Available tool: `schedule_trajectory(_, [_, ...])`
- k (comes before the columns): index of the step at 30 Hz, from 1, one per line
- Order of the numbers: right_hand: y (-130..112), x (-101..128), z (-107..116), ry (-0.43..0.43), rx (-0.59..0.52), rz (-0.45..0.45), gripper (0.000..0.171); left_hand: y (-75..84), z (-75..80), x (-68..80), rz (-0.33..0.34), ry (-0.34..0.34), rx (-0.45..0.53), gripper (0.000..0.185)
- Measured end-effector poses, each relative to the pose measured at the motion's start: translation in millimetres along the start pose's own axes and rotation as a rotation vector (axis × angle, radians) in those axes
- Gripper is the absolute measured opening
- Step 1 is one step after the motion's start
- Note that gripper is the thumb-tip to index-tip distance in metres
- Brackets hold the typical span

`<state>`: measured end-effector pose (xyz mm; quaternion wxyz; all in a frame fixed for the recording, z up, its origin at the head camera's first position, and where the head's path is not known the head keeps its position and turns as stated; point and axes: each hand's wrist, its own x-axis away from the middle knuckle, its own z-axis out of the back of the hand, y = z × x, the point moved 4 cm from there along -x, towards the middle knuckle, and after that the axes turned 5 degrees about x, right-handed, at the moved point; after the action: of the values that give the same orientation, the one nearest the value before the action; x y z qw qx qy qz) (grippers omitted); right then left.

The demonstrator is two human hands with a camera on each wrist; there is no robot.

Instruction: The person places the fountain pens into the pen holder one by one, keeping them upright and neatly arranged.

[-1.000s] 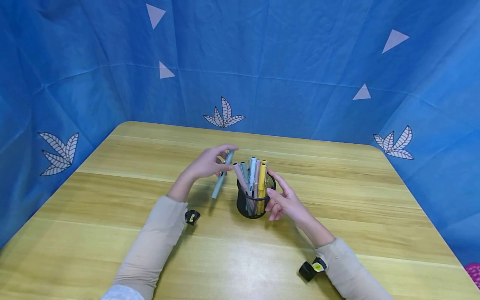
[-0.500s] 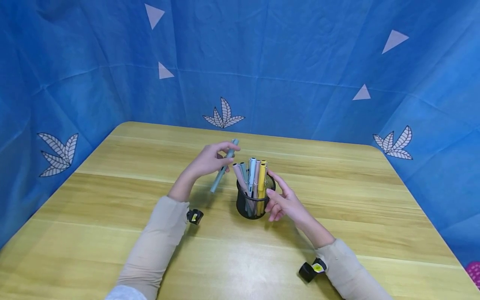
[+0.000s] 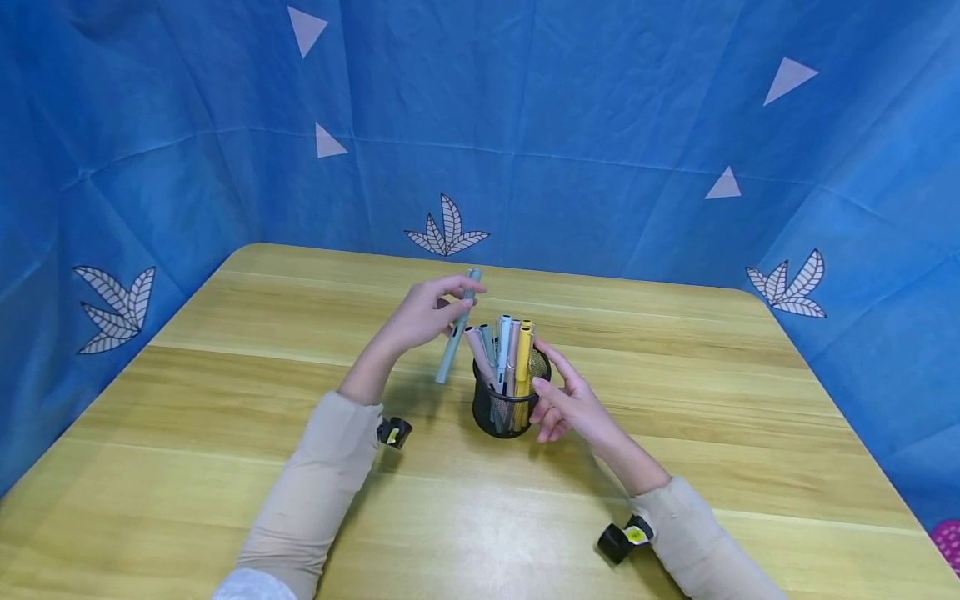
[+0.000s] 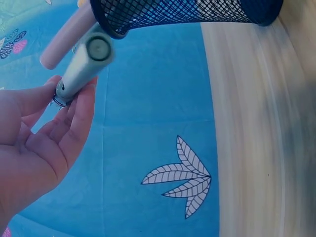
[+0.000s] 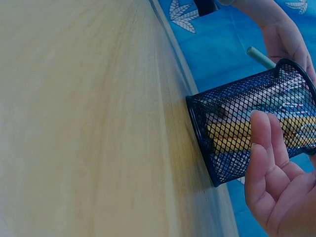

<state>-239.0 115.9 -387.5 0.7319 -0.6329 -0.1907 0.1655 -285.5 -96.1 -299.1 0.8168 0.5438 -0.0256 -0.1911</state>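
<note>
My left hand (image 3: 420, 317) pinches a grey-green pen (image 3: 450, 350) between thumb and fingers, left of a black mesh pen holder (image 3: 486, 415). The pen slants, its lower end over the table near the holder; in the left wrist view that end (image 4: 98, 48) points at the camera. Several capped pens stand in the holder: a yellow pen (image 3: 523, 360), a light blue pen (image 3: 504, 346), pinkish ones and a greenish one. My right hand (image 3: 572, 404) holds the holder from the right, thumb and forefinger spread around its rim. The other fingers (image 5: 261, 136) lie by the mesh.
A wooden table (image 3: 300, 467) bears the holder. Blue cloth (image 3: 600, 100) with leaf and triangle prints hangs behind and at both sides. A black camera sits at each wrist, the right one (image 3: 617, 543) low beside the sleeve.
My left hand has lifted the grey-green pen and moved slightly right and away, tipping it more upright. The pen holder and my right hand have stayed in place.
</note>
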Motion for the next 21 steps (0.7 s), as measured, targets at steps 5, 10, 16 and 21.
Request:
schedule_trajectory(5, [0, 1, 0, 0.005, 0.003, -0.002, 0.059, 5.5, -1.7, 0.9, -0.023, 0.019, 0.007, 0.027])
schedule_trajectory(10, [-1, 1, 0, 0.004, 0.000, 0.002, 0.059, 11.1, -3.5, 1.3, -0.038, 0.029, 0.016, 0.027])
schedule_trajectory(16, [0, 1, 0, 0.000, -0.003, 0.004, 0.059, 16.3, -3.2, 1.7, -0.067, 0.041, 0.018, 0.026])
schedule_trajectory(21, [-1, 1, 0, 0.007, -0.003, -0.002, 0.059, 20.6, -1.8, 1.8, -0.103, 0.076, 0.017, 0.025])
